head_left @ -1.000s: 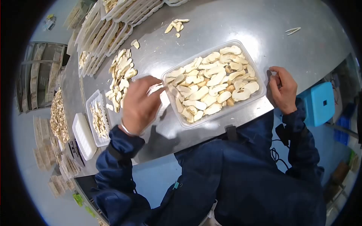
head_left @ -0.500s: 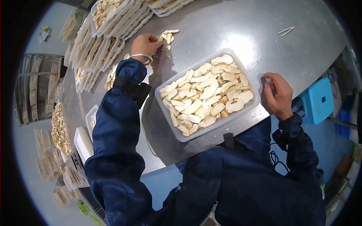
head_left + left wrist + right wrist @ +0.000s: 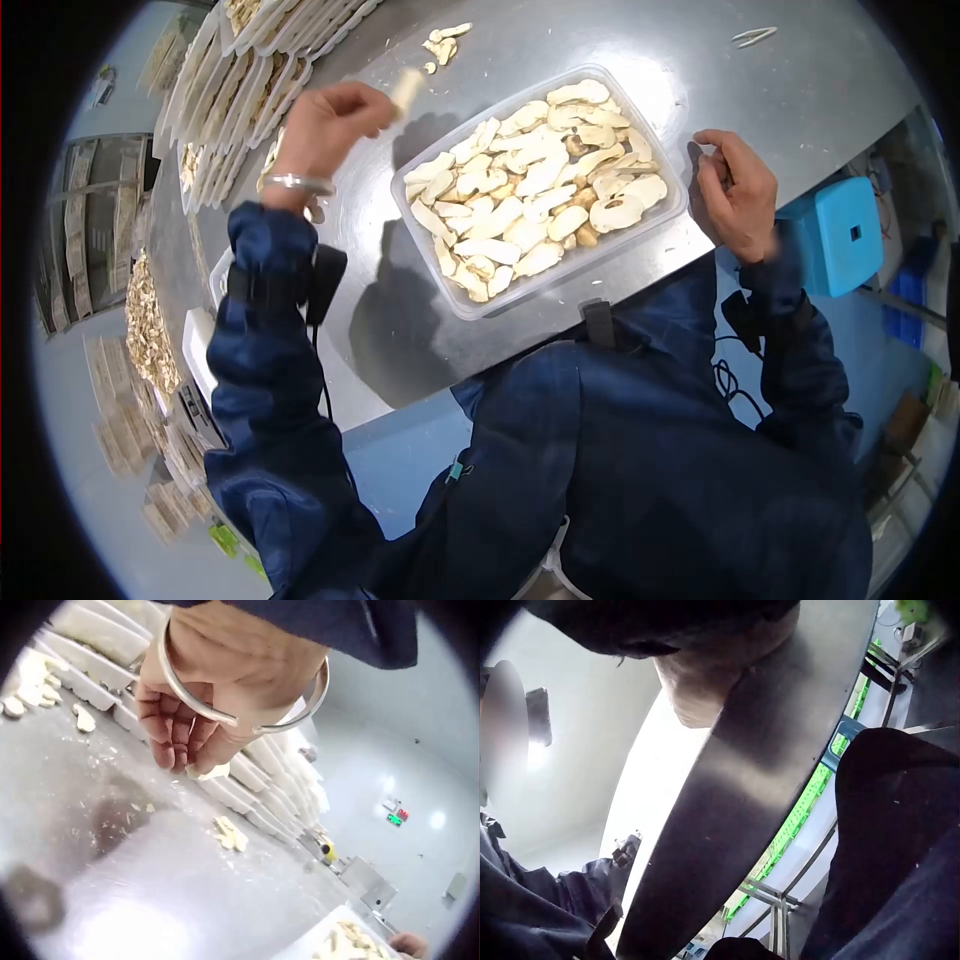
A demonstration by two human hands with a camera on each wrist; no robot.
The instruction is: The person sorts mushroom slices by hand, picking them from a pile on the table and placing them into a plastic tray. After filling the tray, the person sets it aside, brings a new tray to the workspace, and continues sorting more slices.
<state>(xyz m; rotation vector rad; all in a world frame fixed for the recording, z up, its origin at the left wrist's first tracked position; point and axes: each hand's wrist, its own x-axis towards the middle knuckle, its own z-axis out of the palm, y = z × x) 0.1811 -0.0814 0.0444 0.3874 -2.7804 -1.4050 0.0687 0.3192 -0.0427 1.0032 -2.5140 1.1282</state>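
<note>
My left hand (image 3: 332, 132) pinches a pale mushroom slice (image 3: 407, 92), blurred by motion, between thumb and fingertips above the steel table. In the left wrist view the same slice (image 3: 217, 772) pokes out past the fingertips. To the right of that hand, a clear plastic tub (image 3: 468, 311) is filled with overlapping mushroom slices (image 3: 540, 175). A small pile of slices (image 3: 441, 46) lies beyond the hand. Beside the tub's right end, my right hand (image 3: 738, 195) rests at the table edge with loosely curled fingers and nothing in them.
Stacked white trays (image 3: 225, 110) of slices rise at the back left. White tweezers (image 3: 753, 37) lie on the steel table (image 3: 640, 40) at the far right. A blue stool (image 3: 845, 240) stands beyond the right edge. Another heap of pieces (image 3: 150, 325) sits at far left.
My left hand went from the tub's left rim out to the small pile, then came back leftward with a slice lifted from there. The right hand stays at the table edge.
</note>
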